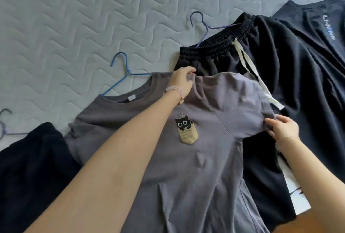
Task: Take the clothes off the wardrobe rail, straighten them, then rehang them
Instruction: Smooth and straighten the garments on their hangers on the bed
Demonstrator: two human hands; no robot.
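The grey T-shirt (pixel 196 158) lies mid-frame on the bed (pixel 74 17). The left hand (pixel 182 81) grips its shoulder and the right hand (pixel 283 130) pinches the sleeve hem. Pulling them gently and evenly apart should flatten the sleeve.

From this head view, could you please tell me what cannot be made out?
Head view:
Grey T-shirt hem: cut off by bottom edge.
Blue hanger arms: hidden inside that shirt.
Navy shirt lettering: too blurred to read.
Black garment, left: cut by frame edges.
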